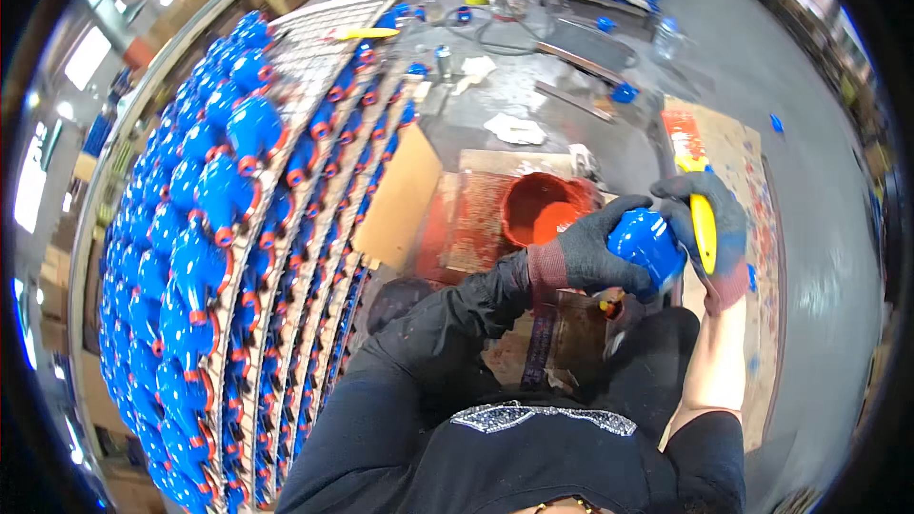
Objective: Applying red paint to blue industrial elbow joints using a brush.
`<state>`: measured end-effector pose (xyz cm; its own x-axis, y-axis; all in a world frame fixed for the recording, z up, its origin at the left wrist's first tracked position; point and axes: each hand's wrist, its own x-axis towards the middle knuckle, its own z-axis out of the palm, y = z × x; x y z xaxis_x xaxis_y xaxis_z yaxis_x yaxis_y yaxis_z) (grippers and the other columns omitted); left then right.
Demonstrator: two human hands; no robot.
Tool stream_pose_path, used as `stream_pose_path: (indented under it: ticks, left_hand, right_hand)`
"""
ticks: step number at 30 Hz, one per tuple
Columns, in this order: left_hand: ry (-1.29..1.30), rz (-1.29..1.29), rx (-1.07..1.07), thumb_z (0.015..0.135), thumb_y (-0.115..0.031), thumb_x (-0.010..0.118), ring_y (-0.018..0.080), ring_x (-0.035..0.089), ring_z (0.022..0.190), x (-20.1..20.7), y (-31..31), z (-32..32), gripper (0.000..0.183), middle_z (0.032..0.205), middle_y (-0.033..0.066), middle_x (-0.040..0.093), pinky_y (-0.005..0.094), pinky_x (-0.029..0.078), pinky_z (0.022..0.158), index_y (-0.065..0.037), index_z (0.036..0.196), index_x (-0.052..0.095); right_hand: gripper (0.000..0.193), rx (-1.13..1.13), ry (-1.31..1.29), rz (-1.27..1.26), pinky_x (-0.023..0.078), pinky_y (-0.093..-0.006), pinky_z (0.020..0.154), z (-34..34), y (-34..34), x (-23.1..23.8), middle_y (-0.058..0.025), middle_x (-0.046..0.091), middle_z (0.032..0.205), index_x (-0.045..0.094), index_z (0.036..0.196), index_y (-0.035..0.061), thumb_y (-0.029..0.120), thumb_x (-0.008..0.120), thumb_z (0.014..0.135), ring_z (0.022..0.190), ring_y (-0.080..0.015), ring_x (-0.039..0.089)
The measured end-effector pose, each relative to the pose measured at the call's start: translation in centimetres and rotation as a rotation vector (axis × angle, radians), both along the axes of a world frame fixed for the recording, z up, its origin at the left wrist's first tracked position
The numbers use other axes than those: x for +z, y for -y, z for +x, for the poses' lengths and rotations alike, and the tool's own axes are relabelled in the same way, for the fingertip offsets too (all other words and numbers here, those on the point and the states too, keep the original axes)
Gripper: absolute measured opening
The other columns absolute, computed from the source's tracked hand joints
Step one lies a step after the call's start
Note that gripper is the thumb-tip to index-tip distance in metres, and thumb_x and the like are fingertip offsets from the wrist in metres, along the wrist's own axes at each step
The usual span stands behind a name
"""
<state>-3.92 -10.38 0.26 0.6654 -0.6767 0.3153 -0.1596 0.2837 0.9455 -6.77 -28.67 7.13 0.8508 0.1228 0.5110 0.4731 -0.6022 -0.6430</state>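
Note:
My left hand (605, 252), in a dark grey glove with a maroon cuff, grips a glossy blue rounded casting (647, 243) in front of my lap. My right hand (709, 219), gloved the same way, is closed round a yellow-handled paintbrush (704, 228) just right of the casting. Beyond the fingers, a red and white patch lines up with the handle; whether all of it is bristle, I cannot tell. Left of the casting stands a red paint bucket (533, 209), with orange-red paint in it. The casting's underside is hidden by my hands.
Stacked trays (314, 181) of blue castings with red rims rise at my left. A cardboard sheet (400, 195) leans against them. Another yellow handle (367, 33) lies on the top tray. A paint-spotted board (738, 162) lies at right. White rags (514, 129) and a clear bottle (666, 38) are farther off.

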Motion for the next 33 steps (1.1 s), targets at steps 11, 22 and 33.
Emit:
stream_pose_path:
  ticks: [11,22,33]
  left_hand:
    - [-0.728,-0.792,-0.128,0.087,-0.057,0.052,0.0243,0.062,0.104,-1.8,-10.9,4.2,0.066,0.121,0.0137,0.057,0.0375,0.059,0.075,-0.009,0.131,0.045]
    - [-0.568,-0.861,0.363,0.088,-0.053,0.050,0.0260,0.064,0.093,1.3,-13.0,4.0,0.059,0.114,0.0155,0.061,0.0387,0.057,0.074,-0.005,0.123,0.051]
    - [-0.601,-0.824,0.189,0.086,-0.049,0.061,0.0266,0.062,0.104,-1.2,-12.6,4.7,0.063,0.125,0.0131,0.055,0.0318,0.060,0.068,-0.010,0.131,0.043]
  right_hand:
    - [0.031,0.081,-0.143,-0.139,0.049,-0.0294,0.081,7.5,-5.5,-9.8,-0.0085,0.068,0.101,0.066,0.108,0.0027,0.020,0.070,0.082,0.091,-0.0173,0.063]
    - [0.022,0.128,-0.639,0.068,0.050,-0.0295,0.076,10.5,-8.6,-23.3,-0.0072,0.069,0.092,0.065,0.100,0.0035,0.013,0.069,0.080,0.083,-0.0164,0.064]
    - [0.019,0.241,-0.662,-0.022,0.049,-0.0289,0.077,6.8,-6.2,-18.1,-0.0064,0.067,0.090,0.065,0.095,0.0046,0.003,0.067,0.076,0.084,-0.0157,0.063]
